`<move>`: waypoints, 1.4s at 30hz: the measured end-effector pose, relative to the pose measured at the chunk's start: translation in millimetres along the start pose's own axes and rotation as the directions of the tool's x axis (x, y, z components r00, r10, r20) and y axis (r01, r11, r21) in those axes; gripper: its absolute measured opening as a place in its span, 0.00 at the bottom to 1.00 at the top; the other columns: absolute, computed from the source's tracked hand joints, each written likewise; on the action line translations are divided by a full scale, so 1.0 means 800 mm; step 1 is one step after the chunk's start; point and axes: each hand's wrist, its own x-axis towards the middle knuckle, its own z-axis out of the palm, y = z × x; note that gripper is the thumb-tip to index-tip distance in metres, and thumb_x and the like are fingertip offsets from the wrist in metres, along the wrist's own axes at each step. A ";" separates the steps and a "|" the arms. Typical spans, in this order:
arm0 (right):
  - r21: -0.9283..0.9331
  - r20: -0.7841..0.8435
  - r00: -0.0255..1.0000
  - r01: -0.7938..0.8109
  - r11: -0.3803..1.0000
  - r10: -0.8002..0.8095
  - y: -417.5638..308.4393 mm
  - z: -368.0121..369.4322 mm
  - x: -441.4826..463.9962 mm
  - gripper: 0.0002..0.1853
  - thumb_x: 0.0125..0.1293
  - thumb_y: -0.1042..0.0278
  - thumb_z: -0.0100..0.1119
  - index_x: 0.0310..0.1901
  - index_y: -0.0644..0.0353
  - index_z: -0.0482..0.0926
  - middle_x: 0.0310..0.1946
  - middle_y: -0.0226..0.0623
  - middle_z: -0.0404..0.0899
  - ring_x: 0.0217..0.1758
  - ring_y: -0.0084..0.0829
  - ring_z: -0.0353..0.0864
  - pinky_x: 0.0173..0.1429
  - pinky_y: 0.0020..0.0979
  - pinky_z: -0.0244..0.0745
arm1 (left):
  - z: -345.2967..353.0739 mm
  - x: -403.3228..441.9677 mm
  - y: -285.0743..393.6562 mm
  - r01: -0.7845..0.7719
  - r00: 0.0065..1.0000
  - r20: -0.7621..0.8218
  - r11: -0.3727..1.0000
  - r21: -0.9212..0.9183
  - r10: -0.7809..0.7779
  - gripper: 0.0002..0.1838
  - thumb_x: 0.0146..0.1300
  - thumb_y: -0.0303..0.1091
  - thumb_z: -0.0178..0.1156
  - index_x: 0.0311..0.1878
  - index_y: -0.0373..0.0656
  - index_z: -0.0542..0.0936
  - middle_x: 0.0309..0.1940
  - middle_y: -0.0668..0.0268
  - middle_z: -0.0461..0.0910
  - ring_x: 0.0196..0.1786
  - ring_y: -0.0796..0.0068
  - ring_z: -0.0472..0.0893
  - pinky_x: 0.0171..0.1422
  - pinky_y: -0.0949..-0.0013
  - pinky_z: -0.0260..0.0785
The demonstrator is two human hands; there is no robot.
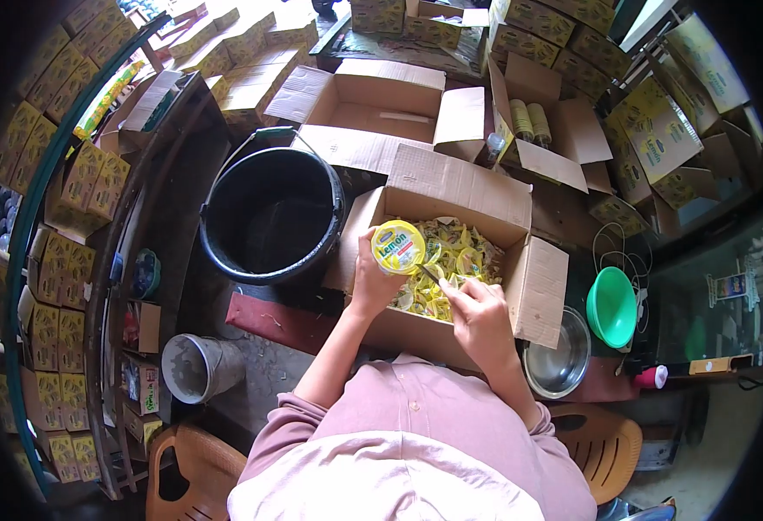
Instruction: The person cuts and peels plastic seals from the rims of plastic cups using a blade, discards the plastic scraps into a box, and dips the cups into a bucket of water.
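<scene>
My left hand [371, 282] is wrapped round a yellow cup [398, 247] with a printed lid reading "Lemon". The lid faces up toward me. A small knife [429, 274] is gripped in my right hand [479, 314], its blade pointing at the cup's lower right edge; whether it touches the cup I cannot tell. Both hands are above an open cardboard box [460, 193], which is filled with crumpled yellow and clear plastic pieces [477, 252] that look like lids or wrappers.
A large black bucket [210, 227] stands left of the box, with a grey bucket [223, 369] nearer me. On the right are a metal bowl [579, 354] and a green bowl [611, 308]. Another open carton [381, 143] lies beyond; stacked yellow cartons [60, 330] line the left.
</scene>
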 end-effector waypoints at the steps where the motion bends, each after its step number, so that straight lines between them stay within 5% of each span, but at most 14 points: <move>1: 0.015 -0.017 1.000 -0.018 1.000 0.018 0.000 -0.005 -0.002 0.17 0.48 0.79 0.56 0.42 0.57 0.79 0.23 0.35 0.69 0.29 0.33 0.71 0.40 0.33 0.64 | 0.000 0.000 -0.002 0.018 1.000 -0.012 1.000 -0.017 -0.018 0.36 0.37 0.25 0.70 0.51 0.34 0.61 0.40 0.56 0.74 0.45 0.66 0.76 0.50 0.69 0.68; 7: 0.139 -0.222 0.965 -0.111 0.984 0.140 0.019 -0.012 -0.017 0.15 0.50 0.84 0.58 0.41 0.59 0.81 0.20 0.37 0.71 0.21 0.28 0.70 0.26 0.27 0.64 | -0.027 0.015 0.004 -0.015 0.993 -0.114 0.998 -0.066 0.007 0.34 0.38 0.25 0.70 0.49 0.34 0.63 0.40 0.60 0.74 0.43 0.73 0.76 0.49 0.74 0.68; 10: 0.237 -0.199 0.943 -0.217 0.947 0.266 0.026 -0.011 -0.020 0.16 0.50 0.81 0.59 0.42 0.54 0.81 0.21 0.35 0.72 0.26 0.31 0.70 0.32 0.30 0.65 | -0.050 0.022 0.026 -0.002 0.986 -0.169 1.000 -0.011 0.000 0.33 0.38 0.25 0.71 0.49 0.35 0.64 0.40 0.61 0.74 0.43 0.75 0.75 0.49 0.75 0.68; 13: 0.262 -0.259 0.958 -0.052 0.964 0.122 0.015 -0.014 0.004 0.16 0.50 0.81 0.59 0.42 0.54 0.81 0.21 0.34 0.73 0.26 0.31 0.70 0.33 0.29 0.65 | -0.086 0.028 0.034 0.036 0.998 0.046 0.996 -0.088 -0.032 0.35 0.35 0.25 0.72 0.50 0.36 0.65 0.40 0.62 0.74 0.44 0.77 0.74 0.50 0.75 0.67; 18: 0.200 -0.156 0.929 0.361 0.911 -0.335 -0.017 -0.029 0.073 0.18 0.48 0.80 0.57 0.43 0.53 0.80 0.23 0.32 0.72 0.28 0.31 0.70 0.37 0.30 0.63 | -0.139 0.032 0.036 0.116 0.940 0.338 0.968 -0.224 -0.035 0.38 0.34 0.25 0.73 0.52 0.38 0.65 0.41 0.65 0.74 0.46 0.82 0.73 0.52 0.77 0.66; 23: 0.236 -0.082 0.814 0.577 0.782 -0.576 -0.063 -0.005 0.140 0.19 0.46 0.79 0.55 0.44 0.54 0.79 0.25 0.33 0.71 0.29 0.31 0.70 0.40 0.31 0.62 | -0.189 0.045 0.037 0.069 0.926 0.377 0.971 -0.231 0.024 0.42 0.29 0.21 0.72 0.54 0.40 0.64 0.44 0.66 0.72 0.48 0.78 0.72 0.56 0.75 0.65; 42: 0.173 0.011 0.830 0.548 0.819 -0.558 -0.155 0.075 0.211 0.19 0.48 0.80 0.54 0.44 0.54 0.78 0.29 0.34 0.71 0.33 0.30 0.73 0.45 0.31 0.65 | -0.282 0.107 -0.034 0.081 0.883 0.464 0.953 -0.293 0.067 0.42 0.27 0.23 0.71 0.53 0.41 0.65 0.46 0.66 0.71 0.50 0.77 0.71 0.58 0.72 0.64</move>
